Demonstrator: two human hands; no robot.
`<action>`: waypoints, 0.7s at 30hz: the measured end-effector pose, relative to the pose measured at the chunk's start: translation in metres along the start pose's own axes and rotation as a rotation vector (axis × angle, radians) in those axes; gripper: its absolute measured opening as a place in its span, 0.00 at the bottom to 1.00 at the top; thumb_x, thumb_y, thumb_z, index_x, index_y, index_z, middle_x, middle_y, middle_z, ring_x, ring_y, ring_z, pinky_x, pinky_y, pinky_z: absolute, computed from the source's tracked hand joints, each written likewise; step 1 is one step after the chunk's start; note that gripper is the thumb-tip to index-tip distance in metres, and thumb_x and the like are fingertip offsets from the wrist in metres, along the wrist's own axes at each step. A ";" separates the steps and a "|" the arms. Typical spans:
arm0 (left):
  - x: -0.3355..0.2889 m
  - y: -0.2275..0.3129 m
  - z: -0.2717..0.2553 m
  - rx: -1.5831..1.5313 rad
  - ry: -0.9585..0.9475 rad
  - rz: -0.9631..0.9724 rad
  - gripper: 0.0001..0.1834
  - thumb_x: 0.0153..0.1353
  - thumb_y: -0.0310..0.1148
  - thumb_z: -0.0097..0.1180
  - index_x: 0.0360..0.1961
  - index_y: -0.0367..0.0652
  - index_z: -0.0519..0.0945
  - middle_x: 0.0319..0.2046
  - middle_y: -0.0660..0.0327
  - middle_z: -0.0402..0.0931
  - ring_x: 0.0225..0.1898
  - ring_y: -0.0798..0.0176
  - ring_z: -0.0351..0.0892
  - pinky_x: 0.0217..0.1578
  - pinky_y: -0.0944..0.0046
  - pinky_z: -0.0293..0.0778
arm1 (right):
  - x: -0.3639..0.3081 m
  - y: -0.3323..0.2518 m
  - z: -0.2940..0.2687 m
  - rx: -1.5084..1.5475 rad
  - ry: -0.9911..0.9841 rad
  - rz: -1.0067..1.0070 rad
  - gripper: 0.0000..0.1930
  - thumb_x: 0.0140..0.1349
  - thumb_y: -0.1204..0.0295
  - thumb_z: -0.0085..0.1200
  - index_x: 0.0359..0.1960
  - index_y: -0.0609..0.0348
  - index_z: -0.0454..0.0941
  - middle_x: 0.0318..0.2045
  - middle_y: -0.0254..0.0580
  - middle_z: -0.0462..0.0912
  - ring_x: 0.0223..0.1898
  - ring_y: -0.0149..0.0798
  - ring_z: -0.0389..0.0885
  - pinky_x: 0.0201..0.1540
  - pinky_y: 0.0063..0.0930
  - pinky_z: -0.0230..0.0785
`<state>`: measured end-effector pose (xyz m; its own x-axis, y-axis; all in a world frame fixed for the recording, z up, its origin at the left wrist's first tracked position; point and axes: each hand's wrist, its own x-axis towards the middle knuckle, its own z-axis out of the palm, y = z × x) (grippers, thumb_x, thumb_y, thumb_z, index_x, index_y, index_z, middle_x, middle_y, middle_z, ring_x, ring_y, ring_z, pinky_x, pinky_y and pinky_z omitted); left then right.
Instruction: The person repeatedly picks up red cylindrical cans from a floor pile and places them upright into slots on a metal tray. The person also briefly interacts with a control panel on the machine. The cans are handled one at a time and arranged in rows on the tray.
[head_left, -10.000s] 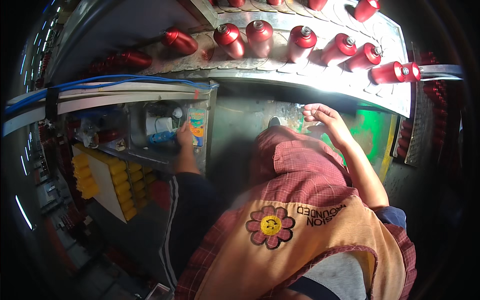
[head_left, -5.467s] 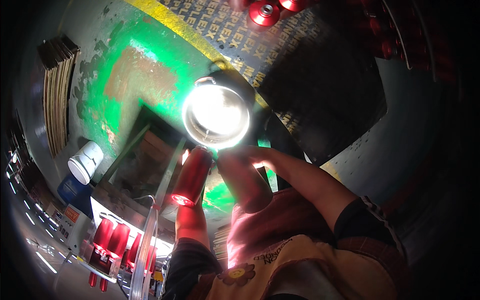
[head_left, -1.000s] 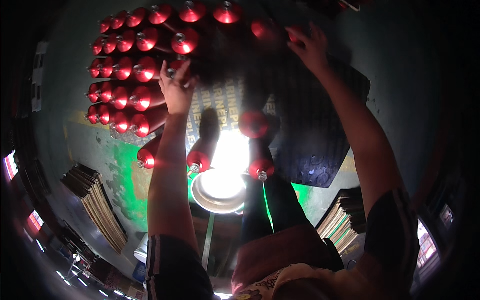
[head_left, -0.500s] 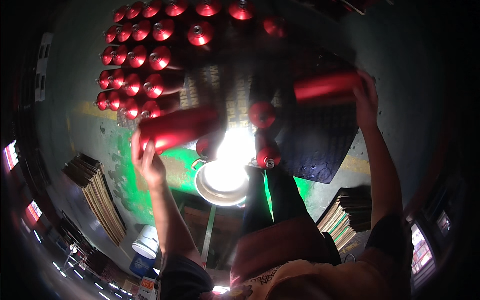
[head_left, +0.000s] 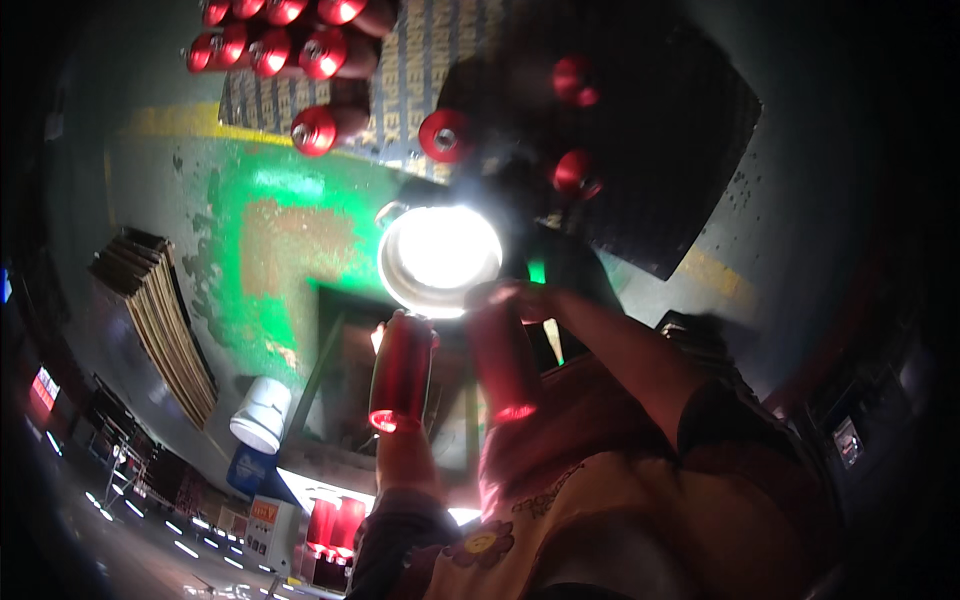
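Held near a round, glaring light [head_left: 440, 250]

Left hand [head_left: 379, 337], mostly hidden, grips the left red bottle [head_left: 400, 375]; the right red bottle [head_left: 503, 365] is clasped by the right hand [head_left: 524, 299]. Likely stiff, light, slippery: best held around the body.

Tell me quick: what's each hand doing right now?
Left hand: holding a red bottle, the hand mostly hidden behind it.
Right hand: holding a second red bottle.
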<state>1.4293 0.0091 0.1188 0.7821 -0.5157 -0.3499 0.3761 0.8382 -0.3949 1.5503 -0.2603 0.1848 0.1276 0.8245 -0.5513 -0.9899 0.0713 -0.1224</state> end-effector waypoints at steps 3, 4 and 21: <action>-0.022 -0.013 -0.040 -0.184 -0.085 0.142 0.26 0.69 0.53 0.43 0.62 0.52 0.69 0.59 0.40 0.64 0.56 0.36 0.68 0.49 0.43 0.76 | 0.030 0.026 -0.008 0.046 0.116 0.043 0.21 0.68 0.65 0.45 0.58 0.65 0.70 0.53 0.43 0.77 0.55 0.33 0.74 0.61 0.31 0.65; -0.030 -0.016 -0.048 -0.217 -0.021 0.208 0.27 0.69 0.55 0.42 0.63 0.54 0.68 0.59 0.40 0.63 0.56 0.34 0.68 0.50 0.43 0.76 | 0.039 0.035 -0.007 0.006 0.144 0.053 0.20 0.67 0.65 0.45 0.56 0.64 0.71 0.53 0.45 0.76 0.55 0.35 0.74 0.62 0.31 0.64; -0.055 -0.039 -0.076 -0.089 0.219 0.215 0.18 0.68 0.48 0.47 0.46 0.46 0.78 0.46 0.55 0.79 0.51 0.51 0.75 0.47 0.49 0.73 | 0.010 0.035 -0.024 0.005 0.217 0.244 0.22 0.61 0.62 0.52 0.56 0.55 0.72 0.47 0.37 0.78 0.48 0.35 0.78 0.54 0.34 0.71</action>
<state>1.3334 -0.0085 0.0888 0.7093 -0.3628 -0.6043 0.1613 0.9182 -0.3619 1.5185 -0.2630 0.1550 -0.1037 0.6787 -0.7270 -0.9932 -0.1103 0.0387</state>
